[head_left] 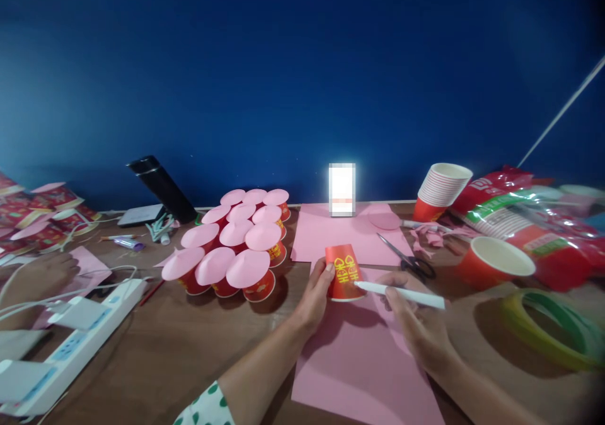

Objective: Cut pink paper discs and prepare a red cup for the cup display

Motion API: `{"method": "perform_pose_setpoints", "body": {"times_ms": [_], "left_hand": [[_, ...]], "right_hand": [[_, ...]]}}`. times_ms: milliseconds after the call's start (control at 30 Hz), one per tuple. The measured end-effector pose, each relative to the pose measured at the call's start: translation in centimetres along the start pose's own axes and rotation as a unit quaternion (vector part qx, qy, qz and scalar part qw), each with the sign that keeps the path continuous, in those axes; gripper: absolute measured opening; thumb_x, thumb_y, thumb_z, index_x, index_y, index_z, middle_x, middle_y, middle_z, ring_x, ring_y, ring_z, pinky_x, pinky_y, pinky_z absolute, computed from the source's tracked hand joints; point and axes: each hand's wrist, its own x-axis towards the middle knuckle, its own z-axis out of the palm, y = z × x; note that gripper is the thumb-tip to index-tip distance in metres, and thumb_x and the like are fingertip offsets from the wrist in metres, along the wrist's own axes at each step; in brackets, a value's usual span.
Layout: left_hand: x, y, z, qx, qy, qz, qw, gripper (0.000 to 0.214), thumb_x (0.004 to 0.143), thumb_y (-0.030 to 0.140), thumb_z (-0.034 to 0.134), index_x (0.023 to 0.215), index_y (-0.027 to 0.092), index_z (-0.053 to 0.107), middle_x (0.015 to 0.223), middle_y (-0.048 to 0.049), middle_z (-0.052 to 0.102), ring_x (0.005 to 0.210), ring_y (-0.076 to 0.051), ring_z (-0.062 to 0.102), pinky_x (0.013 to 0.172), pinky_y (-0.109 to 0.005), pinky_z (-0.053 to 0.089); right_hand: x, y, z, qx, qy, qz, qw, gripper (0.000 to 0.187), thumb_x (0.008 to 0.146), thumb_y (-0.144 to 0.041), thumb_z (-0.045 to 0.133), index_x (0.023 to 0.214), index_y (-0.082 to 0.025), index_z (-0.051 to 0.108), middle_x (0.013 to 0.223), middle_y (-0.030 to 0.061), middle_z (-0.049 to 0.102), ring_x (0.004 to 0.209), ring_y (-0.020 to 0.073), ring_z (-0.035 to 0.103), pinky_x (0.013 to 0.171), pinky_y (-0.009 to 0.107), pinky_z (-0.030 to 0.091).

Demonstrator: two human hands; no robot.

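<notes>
A red paper cup [343, 262] with yellow printed characters is upside down in my left hand [317, 294], whose fingers wrap its left side. My right hand [416, 314] grips a white pen [416, 295], its tip at the cup's lower right side. Beneath both hands lies a sheet of pink paper [352, 374], and a second pink sheet [312, 232] is behind the cup. To the left stand several upturned red cups [259, 288] topped with shallow pink paper cones [248, 267]. Black-handled scissors [411, 262] rest just beyond my right hand.
At right are a stack of cups [442, 188], a single cup [496, 264], a yellow-green tape roll [515, 333] and a red plastic package [501, 195]. A power strip [94, 333], a black bottle [163, 188] and another person's hand [42, 280] are left. A lit phone [342, 185] stands behind.
</notes>
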Motion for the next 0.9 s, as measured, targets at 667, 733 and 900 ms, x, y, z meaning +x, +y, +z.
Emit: {"method": "perform_pose_setpoints", "body": {"times_ms": [667, 733, 900], "left_hand": [[-0.02, 0.57, 0.53, -0.025, 0.008, -0.002, 1.000, 0.031, 0.085, 0.046, 0.064, 0.097, 0.017, 0.065, 0.089, -0.0032, 0.068, 0.087, -0.019, 0.063, 0.084, -0.030, 0.045], [-0.04, 0.57, 0.53, -0.030, 0.005, -0.010, 0.999, 0.031, 0.085, 0.047, 0.064, 0.098, 0.018, 0.065, 0.094, -0.0042, 0.070, 0.090, -0.021, 0.064, 0.085, -0.030, 0.045], [0.06, 0.23, 0.33, -0.052, 0.005, -0.025, 0.998, 0.034, 0.085, 0.049, 0.064, 0.099, 0.017, 0.065, 0.099, -0.0061, 0.070, 0.094, -0.022, 0.064, 0.086, -0.031, 0.046]], "right_hand": [[0.09, -0.51, 0.08, -0.001, -0.024, 0.035, 0.999, 0.024, 0.090, -0.039, 0.052, 0.085, -0.019, 0.064, 0.058, -0.0018, 0.052, 0.050, 0.0117, 0.045, 0.045, 0.023, 0.037], [0.04, -0.53, 0.06, 0.007, -0.036, 0.047, 0.998, 0.023, 0.091, -0.039, 0.052, 0.086, -0.019, 0.063, 0.056, -0.0025, 0.050, 0.048, 0.0113, 0.043, 0.043, 0.023, 0.034], [0.06, -0.32, -0.15, 0.007, -0.049, 0.061, 0.997, 0.027, 0.091, -0.040, 0.050, 0.075, -0.020, 0.059, 0.051, -0.0045, 0.043, 0.044, 0.0101, 0.038, 0.041, 0.023, 0.029]]}}
